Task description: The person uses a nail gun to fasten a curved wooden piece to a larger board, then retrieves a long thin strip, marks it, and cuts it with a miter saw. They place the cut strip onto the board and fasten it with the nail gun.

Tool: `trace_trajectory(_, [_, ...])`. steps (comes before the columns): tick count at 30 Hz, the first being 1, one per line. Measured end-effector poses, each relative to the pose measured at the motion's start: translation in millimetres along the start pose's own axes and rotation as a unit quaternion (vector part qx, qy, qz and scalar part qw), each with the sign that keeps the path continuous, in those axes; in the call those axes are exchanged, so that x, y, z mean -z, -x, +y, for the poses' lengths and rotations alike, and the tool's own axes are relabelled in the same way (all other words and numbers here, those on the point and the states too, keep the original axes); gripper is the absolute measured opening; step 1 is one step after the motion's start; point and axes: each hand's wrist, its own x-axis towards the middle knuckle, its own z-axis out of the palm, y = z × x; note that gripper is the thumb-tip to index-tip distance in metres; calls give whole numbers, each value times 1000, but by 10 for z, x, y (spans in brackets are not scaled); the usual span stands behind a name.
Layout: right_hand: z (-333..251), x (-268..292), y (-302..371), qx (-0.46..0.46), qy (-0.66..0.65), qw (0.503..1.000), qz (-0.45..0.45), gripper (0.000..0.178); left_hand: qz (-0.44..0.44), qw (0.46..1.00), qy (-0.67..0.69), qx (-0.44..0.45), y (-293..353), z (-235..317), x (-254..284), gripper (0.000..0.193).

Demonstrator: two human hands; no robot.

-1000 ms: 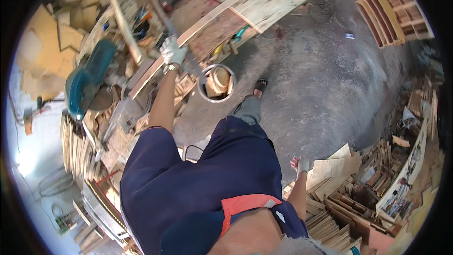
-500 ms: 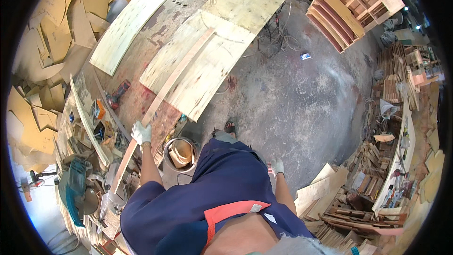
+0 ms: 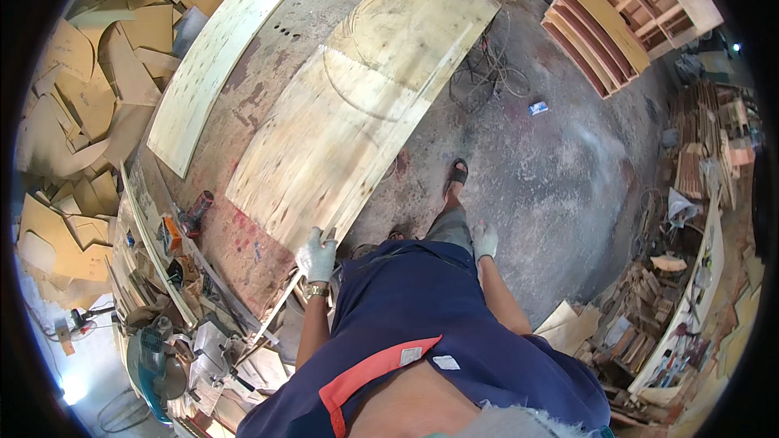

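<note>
Positioning the plywood sheet point(image 3: 365, 109) on the surface point(image 3: 227, 243), I'd guess: left hand point(image 3: 315, 258) by its near corner (can't tell if the fingers grip), right hand point(image 3: 485, 241) hanging loose; next probably needs a firm hold.

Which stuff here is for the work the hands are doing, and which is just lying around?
Seems part of the work:
pale plywood sheet
left hand, gloved, at the sheet's near end
right hand, gloved, beside the leg

Probably just lying around:
red-and-black power tool
blue-and-white packet on the floor
tan sheet scraps
</note>
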Motion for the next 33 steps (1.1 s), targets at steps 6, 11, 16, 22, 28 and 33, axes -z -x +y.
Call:
trace_trajectory(6, [-1074,317,-1437,162,3,985,-60,44,2,998,7,63,-490,1164,-386,37])
trace_trajectory(11, [-1990,655,-2659,267,35,953,-140,42,-11,990,7,140,-574,1931,-569,42])
trace_trajectory(16, [-2519,762,-3769,381,1,919,-102,39,34,978,-1,206,-375,2401,-736,32])
trace_trajectory(22, [-2951,538,-4398,248,-37,930,-270,46,78,955,28,285,-33,2688,-894,26])
trace_trajectory(28, [-3243,328,-3897,211,-54,867,-448,44,127,945,36,299,54,2894,-980,28])
trace_trajectory(33, [-3416,190,-3408,244,-129,790,-548,55,139,944,36,297,-19,2935,-918,29])
